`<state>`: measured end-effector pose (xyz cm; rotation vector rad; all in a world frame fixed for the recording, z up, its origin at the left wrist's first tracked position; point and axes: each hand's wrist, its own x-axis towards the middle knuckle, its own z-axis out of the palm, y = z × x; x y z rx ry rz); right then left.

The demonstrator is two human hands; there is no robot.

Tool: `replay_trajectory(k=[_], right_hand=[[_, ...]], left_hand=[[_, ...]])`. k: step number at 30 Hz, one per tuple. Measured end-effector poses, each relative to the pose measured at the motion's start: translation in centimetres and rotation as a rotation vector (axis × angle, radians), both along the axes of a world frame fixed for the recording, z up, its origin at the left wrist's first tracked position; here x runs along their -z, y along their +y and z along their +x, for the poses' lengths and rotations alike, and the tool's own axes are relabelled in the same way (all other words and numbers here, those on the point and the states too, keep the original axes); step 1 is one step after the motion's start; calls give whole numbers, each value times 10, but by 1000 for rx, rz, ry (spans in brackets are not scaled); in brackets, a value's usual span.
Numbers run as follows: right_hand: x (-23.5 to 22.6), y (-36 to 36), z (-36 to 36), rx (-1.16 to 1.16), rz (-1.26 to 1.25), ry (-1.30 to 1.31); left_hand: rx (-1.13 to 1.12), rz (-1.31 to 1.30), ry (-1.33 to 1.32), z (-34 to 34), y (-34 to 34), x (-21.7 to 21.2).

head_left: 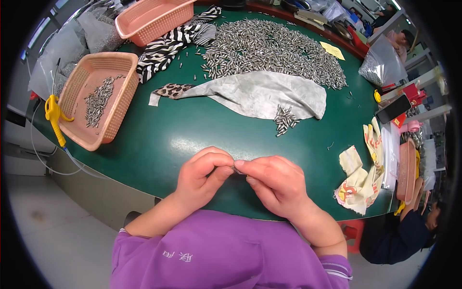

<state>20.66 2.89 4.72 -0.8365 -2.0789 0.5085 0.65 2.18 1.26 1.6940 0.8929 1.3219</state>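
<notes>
Left hand (202,176) and right hand (274,183) meeting fingertip to fingertip, each grip pinched narrow on a small metal pin (237,169) between them. Just above the green surface (159,139), near its 6 o'clock edge. Loose cluster of pins (285,120) at 12 o'clock, beside grey cloth (260,94).

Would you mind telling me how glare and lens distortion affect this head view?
Head view: a soft glare patch on the green table above the left hand; fisheye bends the table edge; dark vignette rings the rim; the pin pile stays sharp.

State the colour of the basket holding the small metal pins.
The basket is salmon pink, seen best in the head view, left of the hands.
</notes>
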Motion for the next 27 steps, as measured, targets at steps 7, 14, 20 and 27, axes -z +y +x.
replay_trajectory(k=[7,14,20,27], right_hand=[[-10,-1,4,108,171,-262],[-7,-2,2,39,-36,-14],[-2,-1,0,19,-42,-11],[-3,-3,5,56,45,-197]], left_hand=[[9,-42,80,-2,-2,-1],[-11,-27,44,-1,-2,1],[-31,-11,37,0,-3,0],[-7,-37,117,-2,0,-4]])
